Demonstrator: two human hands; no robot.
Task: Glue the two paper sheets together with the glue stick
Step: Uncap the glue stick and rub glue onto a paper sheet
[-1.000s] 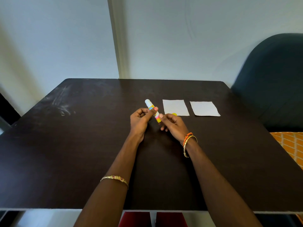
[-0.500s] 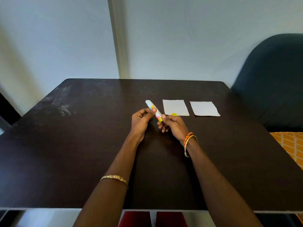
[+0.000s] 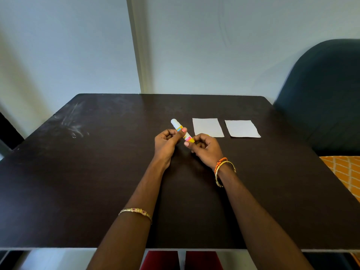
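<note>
While both hands work at the glue stick (image 3: 181, 131) above the middle of the dark table (image 3: 97, 172), the two paper sheets lie flat and untouched further back and to the right. The left hand (image 3: 167, 144) grips the upper part of the stick, thumb pressed across the coloured label just below the white end, which points up and away to the left. The right hand (image 3: 205, 150) pinches the yellow base with curled fingers, so both hands are closed on the same thing.

Compared with a second ago, the stick has tipped a little lower and the right hand's fingers have shifted round the base, while the left hand's grip looks much the same. That reads as twisting: either turning the base to wind the glue up or loosening the cap. I cannot tell whether the white end is the cap or bare glue. A small yellow shape shows just past the right hand's knuckles, too hidden to name.

The nearer sheet (image 3: 208, 127) sits just beyond the right hand; the farther sheet (image 3: 242, 128) lies beside it with a clear gap between them, neither overlapping. No glue appears on either, so the task is at its opening step. Next, in my judgement, the stick must be readied and rubbed over one sheet while the other hand holds that light paper steady.
</note>
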